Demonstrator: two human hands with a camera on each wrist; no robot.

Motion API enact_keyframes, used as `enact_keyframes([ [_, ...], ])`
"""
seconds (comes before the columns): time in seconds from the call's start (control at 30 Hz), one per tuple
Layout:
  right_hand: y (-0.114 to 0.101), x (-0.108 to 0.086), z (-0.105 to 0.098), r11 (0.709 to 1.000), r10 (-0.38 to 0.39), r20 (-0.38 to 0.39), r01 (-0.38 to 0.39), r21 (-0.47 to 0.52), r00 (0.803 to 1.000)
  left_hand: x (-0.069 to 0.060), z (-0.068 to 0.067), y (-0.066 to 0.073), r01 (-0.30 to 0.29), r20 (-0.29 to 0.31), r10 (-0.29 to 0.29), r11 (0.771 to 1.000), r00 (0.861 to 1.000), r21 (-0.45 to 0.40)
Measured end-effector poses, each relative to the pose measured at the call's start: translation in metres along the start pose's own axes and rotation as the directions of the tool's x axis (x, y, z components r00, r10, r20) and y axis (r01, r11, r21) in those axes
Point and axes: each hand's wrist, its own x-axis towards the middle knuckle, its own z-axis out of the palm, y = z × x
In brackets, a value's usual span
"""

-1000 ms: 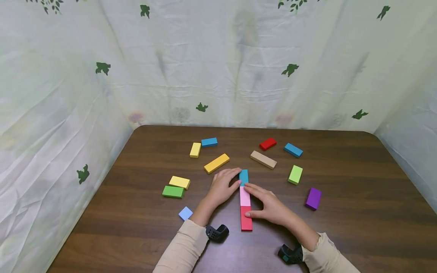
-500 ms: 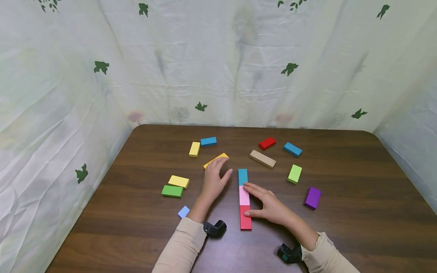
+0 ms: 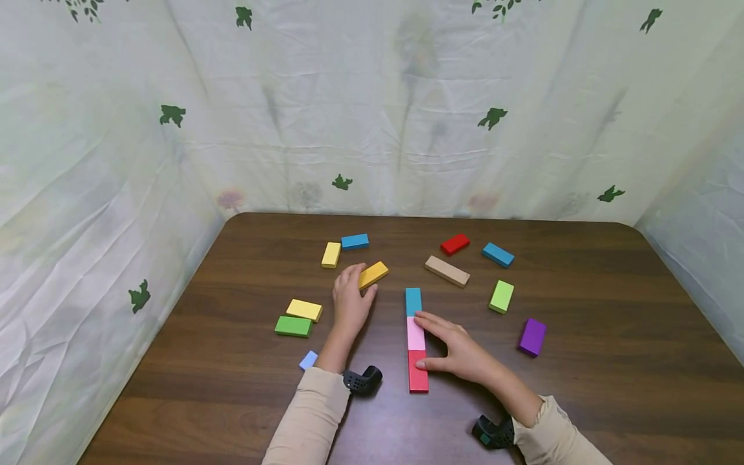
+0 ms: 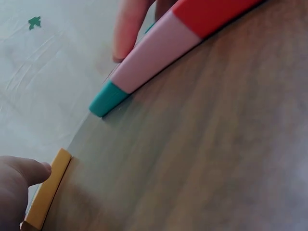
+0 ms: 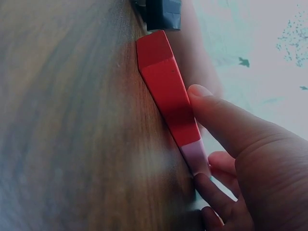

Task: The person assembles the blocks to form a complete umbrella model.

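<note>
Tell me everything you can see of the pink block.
The pink block is pale, plain and straight-edged, perhaps painted wood. It lies flat on the table, middle of a straight row, end to end with the teal block beyond it and the red block nearer. The right hand touches it with its fingers near the teal end.

1. Wht. cloth backdrop (image 3: 372, 77), creased, fills upper half of frame; L panel (image 3: 75, 226) runs to lower-L corner, R panel (image 3: 706, 278) down R edge.
2. Print: dk. grn. leaf-like motifs (image 3: 493, 118), scattered; sprigs (image 3: 86, 10) at top edge; faint pinkish blotch (image 3: 231, 199) L of ctr.
3. Table (image 3: 581, 290), lower ctr.: dk. brn. wood grain, rounded far corners.
4. Light soft; pale sheen (image 3: 392, 420) on table, btm. ctr.
</note>
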Motion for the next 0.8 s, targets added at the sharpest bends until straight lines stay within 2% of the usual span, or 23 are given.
enact_keyframes([
  [0.17, 0.0004, -0.0002, 0.0000, 1.000, 0.001, 0.000, -0.001, 0.002, 1.000, 0.0034, -0.0015, -0.0039, 0.061, 0.033, -0.061, 0.998, 0.998, -0.002],
  [0.3, 0.0007, 0.0000, 0.0001, 1.000, -0.005, -0.005, 0.005, -0.002, 1.000, 0.0060, -0.0034, -0.0056, 0.073, 0.069, -0.074, 0.997, 0.995, 0.021],
  [0.57, 0.0019, 0.0001, 0.0009, 1.000, -0.009, -0.013, 0.009, -0.002, 1.000, 0.0083, -0.0052, -0.0069, 0.033, 0.102, -0.041, 0.996, 0.994, 0.083],
  [0.8, 0.0026, 0.0001, 0.0010, 1.000, -0.017, -0.017, 0.017, -0.007, 1.000, 0.0086, -0.0046, -0.0063, -0.001, 0.098, -0.008, 0.996, 0.995, 0.088],
])
